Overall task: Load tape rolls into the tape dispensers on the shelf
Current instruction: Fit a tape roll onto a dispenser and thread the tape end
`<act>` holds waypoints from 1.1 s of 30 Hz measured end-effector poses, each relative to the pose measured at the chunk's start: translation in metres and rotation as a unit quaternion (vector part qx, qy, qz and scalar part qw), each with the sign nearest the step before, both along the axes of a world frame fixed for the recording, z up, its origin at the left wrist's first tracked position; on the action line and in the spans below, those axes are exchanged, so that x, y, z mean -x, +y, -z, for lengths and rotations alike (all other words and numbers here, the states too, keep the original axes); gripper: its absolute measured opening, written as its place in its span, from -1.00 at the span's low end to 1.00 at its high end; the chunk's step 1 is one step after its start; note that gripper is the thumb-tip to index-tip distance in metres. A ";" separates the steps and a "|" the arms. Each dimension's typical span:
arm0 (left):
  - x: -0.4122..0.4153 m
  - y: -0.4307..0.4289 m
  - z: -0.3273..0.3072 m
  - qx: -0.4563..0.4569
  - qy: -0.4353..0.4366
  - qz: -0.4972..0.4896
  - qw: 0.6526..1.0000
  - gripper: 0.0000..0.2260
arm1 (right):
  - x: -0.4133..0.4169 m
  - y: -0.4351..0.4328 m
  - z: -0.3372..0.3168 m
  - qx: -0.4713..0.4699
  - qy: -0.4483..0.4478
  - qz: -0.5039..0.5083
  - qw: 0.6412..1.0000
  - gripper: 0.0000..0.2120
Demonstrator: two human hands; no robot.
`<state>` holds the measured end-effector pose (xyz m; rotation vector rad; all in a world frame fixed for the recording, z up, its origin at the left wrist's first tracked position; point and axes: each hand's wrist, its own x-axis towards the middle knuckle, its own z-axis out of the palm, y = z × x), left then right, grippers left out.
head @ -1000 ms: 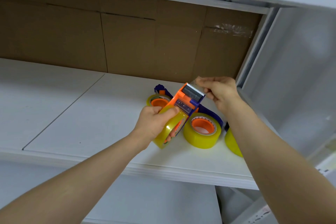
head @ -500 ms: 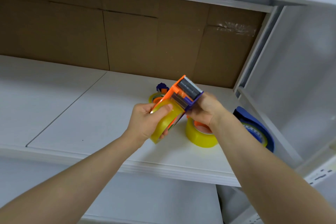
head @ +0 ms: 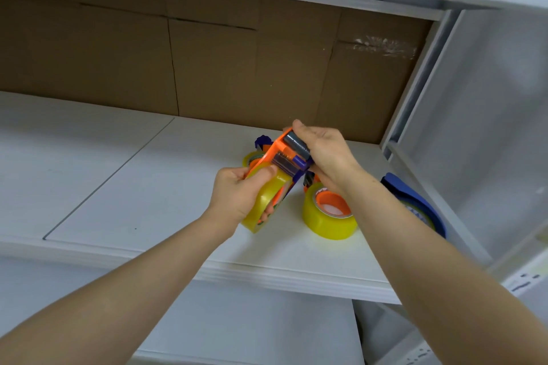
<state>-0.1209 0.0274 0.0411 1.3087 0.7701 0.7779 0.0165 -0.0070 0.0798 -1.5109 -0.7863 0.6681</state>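
On the white shelf [head: 133, 201], mid-frame, our left hand [head: 237, 194] grips the tape roll [head: 275, 187] seated in the orange dispenser [head: 274, 151] while our right hand [head: 326, 154] clasps its cutter end. We judge this one nearly loaded; a loose roll [head: 329, 218] just beside it awaits a dispenser.

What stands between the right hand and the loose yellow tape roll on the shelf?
Nothing visible: the yellow tape roll with orange core lies close below the right hand, whose fingers hold the orange plastic dispenser.

Likely a storeroom: white shelving [head: 118, 201] backed with cardboard [head: 222, 68], holding tape rolls [head: 329, 224].
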 end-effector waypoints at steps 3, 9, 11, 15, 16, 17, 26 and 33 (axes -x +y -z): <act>-0.001 0.004 -0.001 0.014 -0.010 -0.026 1.000 -0.75 | 0.000 -0.002 0.008 -0.048 0.043 -0.027 0.998 -0.77; -0.005 0.002 0.003 0.019 0.013 -0.025 0.999 -0.77 | -0.002 0.000 0.013 -0.031 0.028 0.027 0.999 -0.80; -0.007 0.002 0.002 0.007 0.012 -0.018 1.000 -0.77 | -0.002 0.001 0.010 -0.012 0.029 0.006 0.999 -0.75; -0.010 0.003 0.001 -0.007 0.020 -0.014 1.000 -0.77 | -0.005 0.008 0.007 -0.001 0.013 0.048 0.999 -0.81; -0.009 0.003 0.002 -0.004 0.022 -0.015 1.000 -0.77 | -0.005 0.008 0.006 0.004 0.033 0.043 0.999 -0.82; -0.009 0.004 0.002 0.000 0.021 -0.019 1.000 -0.77 | -0.005 0.006 0.007 -0.003 0.063 0.032 0.998 -0.83; -0.013 0.014 0.014 0.086 -0.001 -0.069 0.994 -0.74 | -0.010 0.007 0.030 0.040 0.061 0.025 0.997 -0.60; -0.013 0.030 0.022 0.273 -0.153 0.030 0.949 -0.70 | 0.014 -0.010 0.061 0.163 -0.077 -0.064 0.982 -0.57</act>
